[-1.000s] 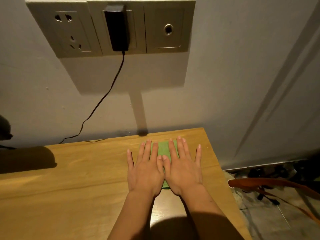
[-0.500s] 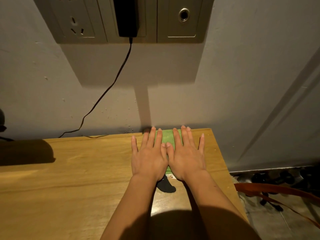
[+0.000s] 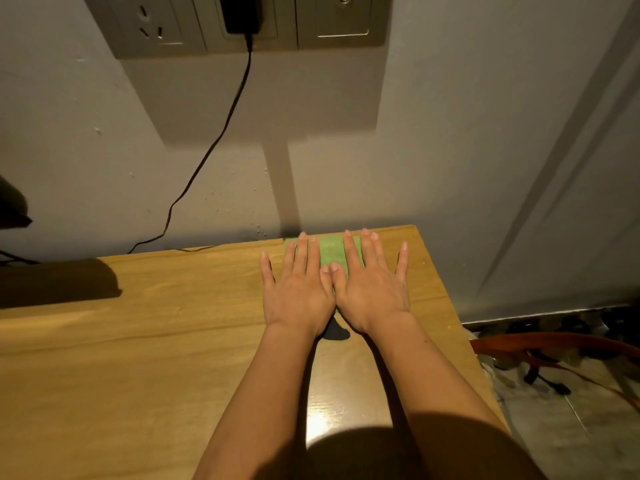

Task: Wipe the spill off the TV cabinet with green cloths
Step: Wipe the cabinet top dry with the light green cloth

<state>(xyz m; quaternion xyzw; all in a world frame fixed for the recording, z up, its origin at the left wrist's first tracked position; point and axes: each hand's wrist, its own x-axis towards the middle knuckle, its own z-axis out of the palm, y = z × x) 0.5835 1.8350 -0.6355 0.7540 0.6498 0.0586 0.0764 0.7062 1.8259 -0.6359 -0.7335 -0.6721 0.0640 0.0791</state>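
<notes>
A green cloth lies flat on the wooden TV cabinet, just right of the frame's centre, its far edge up against the cabinet's back edge where the wall begins. Both hands press down on it side by side, fingers straight and spread, gripping nothing. The left hand covers the cloth's left part and the right hand its right part, their thumbs touching in the middle (only a strip of green shows between the fingers). Just below the heels of the hands, between the wrists, a small dark spill sits on the wood, outside the cloth.

In the upper left of the frame a wall socket panel holds a black power adapter, whose cable trails down the grey wall to the cabinet's back edge. At the lower right, on the floor beside the cabinet, lies an orange strap.
</notes>
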